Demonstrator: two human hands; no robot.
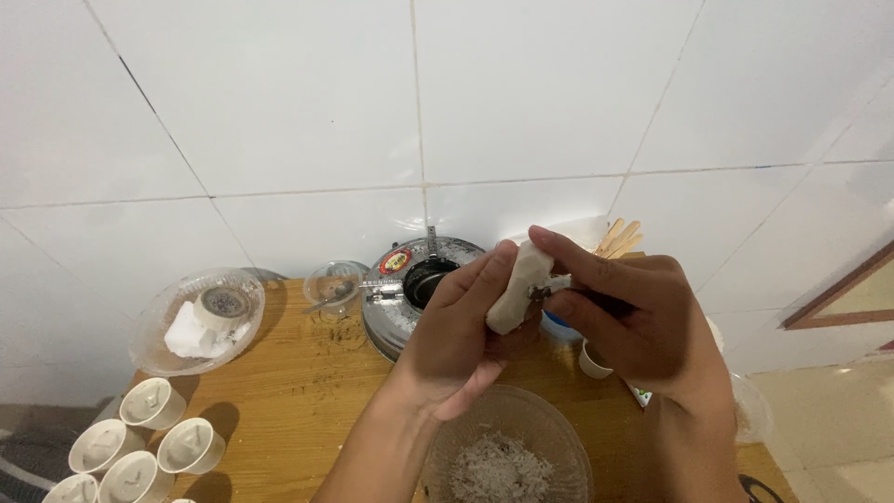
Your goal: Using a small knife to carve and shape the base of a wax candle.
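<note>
A pale wax block is held above the near edge of the tabletop, over a clear bowl in which white shavings lie. The left hand is closed around the lower part of the block, thumb and fingers pressed to its sides. The right hand is closed too: its forefinger is laid over the top of the block, and a small dark-handled tool is gripped in it, the tip set against the block's edge.

The block is judged light and stiff, yet soft enough at the surface to be scraped; it may be somewhat slippery and could crumble or snap if squeezed hard at a thin end. It is best taken by its broad flanks, low down, as is done here.

Behind the hands a round metal pot stands near the far edge. At the left corner small white cups are grouped, with a covered clear dish beyond them. Wooden sticks rise at the far right.
</note>
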